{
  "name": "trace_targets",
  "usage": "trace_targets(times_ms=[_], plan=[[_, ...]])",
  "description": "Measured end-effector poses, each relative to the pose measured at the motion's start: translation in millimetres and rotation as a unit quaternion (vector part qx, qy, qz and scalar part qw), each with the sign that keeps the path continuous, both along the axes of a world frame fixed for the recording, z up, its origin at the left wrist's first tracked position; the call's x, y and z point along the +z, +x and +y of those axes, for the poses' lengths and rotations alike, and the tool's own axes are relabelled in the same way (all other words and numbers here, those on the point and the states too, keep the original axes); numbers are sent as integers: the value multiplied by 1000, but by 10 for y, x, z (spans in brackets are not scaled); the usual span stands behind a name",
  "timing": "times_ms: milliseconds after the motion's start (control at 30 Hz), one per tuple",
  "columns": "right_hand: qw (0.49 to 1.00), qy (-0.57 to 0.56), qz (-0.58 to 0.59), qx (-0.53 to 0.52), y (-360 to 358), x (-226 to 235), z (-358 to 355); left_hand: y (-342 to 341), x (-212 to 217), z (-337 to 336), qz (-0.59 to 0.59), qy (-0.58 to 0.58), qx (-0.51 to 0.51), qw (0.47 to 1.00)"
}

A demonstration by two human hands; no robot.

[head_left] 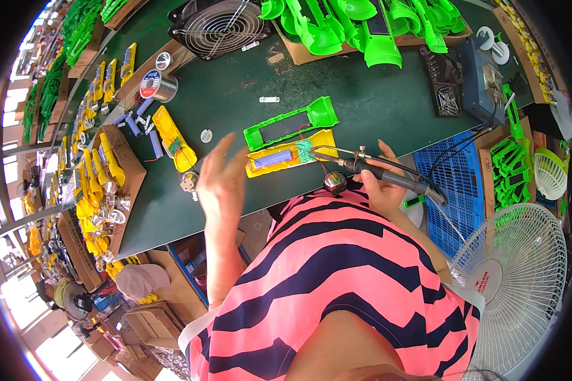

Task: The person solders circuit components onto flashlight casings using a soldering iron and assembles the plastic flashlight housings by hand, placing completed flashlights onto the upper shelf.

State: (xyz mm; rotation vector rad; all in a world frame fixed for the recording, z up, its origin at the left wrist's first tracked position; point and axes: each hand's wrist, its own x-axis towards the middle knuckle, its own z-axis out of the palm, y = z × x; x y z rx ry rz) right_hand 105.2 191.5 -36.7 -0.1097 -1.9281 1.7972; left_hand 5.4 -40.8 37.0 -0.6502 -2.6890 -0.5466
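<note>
My right hand [382, 190] grips the black handle of a soldering iron [360, 167] with a thin wire-feed tube along it. Its tip points left, at a small green circuit board [305, 151] in a long yellow plastic housing [265, 168]. Within the same housing lies a blue battery cell [272, 159]. A silver reflector cup [335, 183] hangs by a red wire at the table edge. Just beyond sits a green plastic housing [276, 128]. My left hand [219, 181], slightly blurred, is raised left of the yellow housing, fingers apart, near a small metallic round part [189, 181].
Left on the green table [235, 82] are a solder spool [159, 86], loose blue cells [156, 145], another yellow housing [171, 136] and a box of yellow parts [130, 155]. A black fan [222, 28] and green housings [381, 41] stand behind. A white fan [515, 279] is right.
</note>
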Motion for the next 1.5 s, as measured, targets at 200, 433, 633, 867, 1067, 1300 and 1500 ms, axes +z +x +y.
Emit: trace_targets(times_ms=[200, 433, 633, 867, 1067, 1300, 1500], plan=[[1000, -9, -15, -2, 11, 41, 5, 172, -301, 306, -16, 117, -140, 983], [1000, -18, -16, -1, 12, 50, 5, 181, -316, 452, 33, 34, -169, 984], [1000, -4, -16, 1, 29, 5, 6, 169, -242, 477, 20, -28, -167, 985], [998, 56, 17, -2, -22, 22, -2, 161, -233, 476, 10, -39, -170, 985], [999, 32, 6, 5, -18, -16, -14, 152, -223, 477, 7, -44, -168, 985], [1000, -9, -20, -4, 3, 14, -18, 147, -197, 493, -1, -51, -167, 985], [1000, -10, 17, -5, 8, 55, 2, 152, -220, 503, -6, -49, -152, 987]])
